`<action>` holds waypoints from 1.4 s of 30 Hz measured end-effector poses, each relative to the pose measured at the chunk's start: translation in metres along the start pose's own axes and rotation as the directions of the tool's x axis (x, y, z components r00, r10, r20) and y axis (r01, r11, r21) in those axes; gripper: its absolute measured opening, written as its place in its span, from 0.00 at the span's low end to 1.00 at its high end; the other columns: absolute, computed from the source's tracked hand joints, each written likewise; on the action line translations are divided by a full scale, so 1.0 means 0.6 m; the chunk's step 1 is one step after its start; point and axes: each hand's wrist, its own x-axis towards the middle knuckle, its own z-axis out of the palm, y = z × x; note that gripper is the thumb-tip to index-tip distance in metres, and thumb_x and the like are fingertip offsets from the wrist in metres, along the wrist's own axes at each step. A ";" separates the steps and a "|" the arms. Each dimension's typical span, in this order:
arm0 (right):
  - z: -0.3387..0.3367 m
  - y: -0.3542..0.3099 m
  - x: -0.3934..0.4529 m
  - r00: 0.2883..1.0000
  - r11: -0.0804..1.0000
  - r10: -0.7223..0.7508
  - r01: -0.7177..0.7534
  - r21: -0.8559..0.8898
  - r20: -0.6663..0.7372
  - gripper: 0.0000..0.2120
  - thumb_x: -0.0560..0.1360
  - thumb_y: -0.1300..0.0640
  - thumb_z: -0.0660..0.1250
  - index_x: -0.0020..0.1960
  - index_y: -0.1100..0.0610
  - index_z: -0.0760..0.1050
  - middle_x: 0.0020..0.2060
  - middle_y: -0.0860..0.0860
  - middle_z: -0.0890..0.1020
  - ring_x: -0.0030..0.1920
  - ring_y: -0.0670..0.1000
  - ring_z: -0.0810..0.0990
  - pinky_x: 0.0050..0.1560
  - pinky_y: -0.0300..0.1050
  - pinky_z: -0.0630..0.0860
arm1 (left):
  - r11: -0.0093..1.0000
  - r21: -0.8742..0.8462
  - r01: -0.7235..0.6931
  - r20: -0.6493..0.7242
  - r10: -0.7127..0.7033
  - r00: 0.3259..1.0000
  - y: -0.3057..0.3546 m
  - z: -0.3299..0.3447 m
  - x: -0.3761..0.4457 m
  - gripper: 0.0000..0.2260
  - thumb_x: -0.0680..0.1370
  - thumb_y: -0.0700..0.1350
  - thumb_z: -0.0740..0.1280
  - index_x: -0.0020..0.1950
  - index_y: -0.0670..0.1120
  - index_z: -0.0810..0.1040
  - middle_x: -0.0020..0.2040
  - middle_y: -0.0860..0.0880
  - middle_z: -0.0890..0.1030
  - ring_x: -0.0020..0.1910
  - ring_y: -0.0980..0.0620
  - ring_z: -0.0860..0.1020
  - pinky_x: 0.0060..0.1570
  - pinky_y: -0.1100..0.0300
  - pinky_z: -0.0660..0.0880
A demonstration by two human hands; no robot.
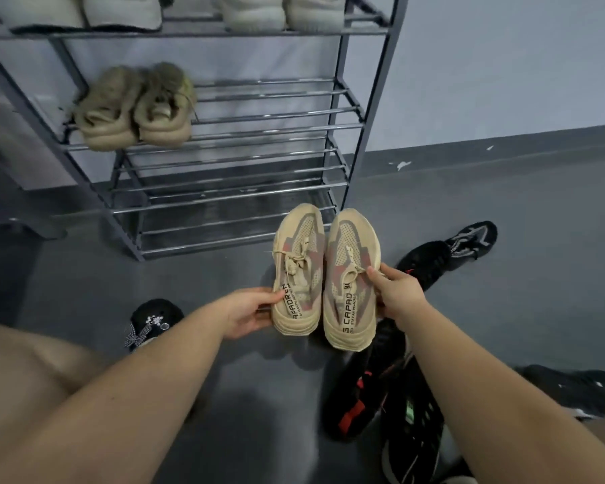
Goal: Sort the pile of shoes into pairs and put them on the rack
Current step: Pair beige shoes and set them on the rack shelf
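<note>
Head view: a matched pair of tan sneakers is held side by side above the floor, toes toward the rack (203, 131). The left sneaker (298, 270) is gripped at its heel side by the left hand (250, 310), the right sneaker (351, 277) by the right hand (397, 291), fingers curled around each. The pair is best kept level and together, carried to the bare rails beside the beige pair (135, 108), and set down heels outward, soles resting across two rails.
</note>
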 end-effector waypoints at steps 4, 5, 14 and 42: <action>-0.027 -0.043 -0.041 0.998 0.998 -0.068 0.068 0.017 -0.007 0.13 0.76 0.53 0.67 0.59 0.55 0.78 0.42 0.53 0.84 0.37 0.54 0.82 0.39 0.46 0.81 | 0.994 0.096 -0.059 0.027 0.057 0.998 0.037 0.011 -0.056 0.05 0.78 0.40 0.64 0.51 0.43 0.78 0.44 0.47 0.83 0.46 0.51 0.79 0.54 0.58 0.75; -0.030 -0.055 -0.050 0.996 0.996 -0.089 0.090 0.018 -0.005 0.11 0.76 0.53 0.67 0.57 0.54 0.79 0.40 0.53 0.84 0.36 0.54 0.81 0.36 0.46 0.80 | 0.991 0.114 -0.071 0.029 0.069 0.997 0.048 0.013 -0.068 0.05 0.78 0.41 0.64 0.51 0.43 0.79 0.44 0.47 0.83 0.46 0.51 0.79 0.55 0.58 0.74; -0.030 -0.169 -0.091 0.973 0.971 -0.229 0.230 0.060 -0.020 0.03 0.77 0.54 0.65 0.47 0.51 0.77 0.35 0.52 0.82 0.32 0.51 0.78 0.39 0.45 0.77 | 0.965 0.192 -0.181 0.088 0.167 0.982 0.178 0.049 -0.150 0.07 0.78 0.44 0.63 0.47 0.43 0.80 0.38 0.49 0.84 0.38 0.55 0.82 0.43 0.63 0.79; 0.155 -0.457 0.199 0.926 0.900 -0.368 0.332 -0.281 -0.082 0.18 0.75 0.44 0.65 0.56 0.56 0.81 0.41 0.56 0.81 0.37 0.53 0.76 0.36 0.45 0.72 | 0.909 -0.100 -0.405 -0.202 0.380 0.903 0.437 -0.031 0.040 0.05 0.77 0.40 0.66 0.51 0.39 0.78 0.43 0.45 0.83 0.42 0.50 0.81 0.39 0.57 0.78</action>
